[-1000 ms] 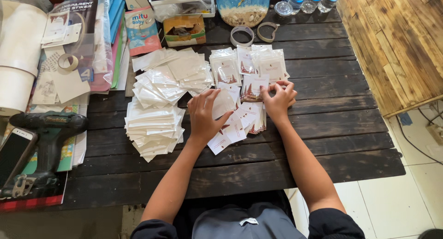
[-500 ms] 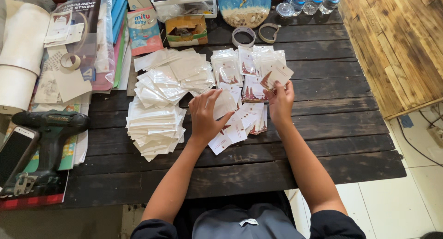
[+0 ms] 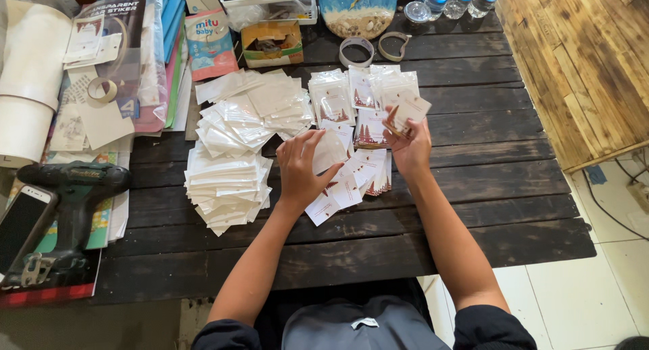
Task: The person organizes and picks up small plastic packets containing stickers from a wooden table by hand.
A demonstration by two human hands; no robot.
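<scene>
Bare dark table (image 3: 473,208) lies right of the cards (image 3: 351,177); packet stacks (image 3: 226,181) crowd the left.
</scene>
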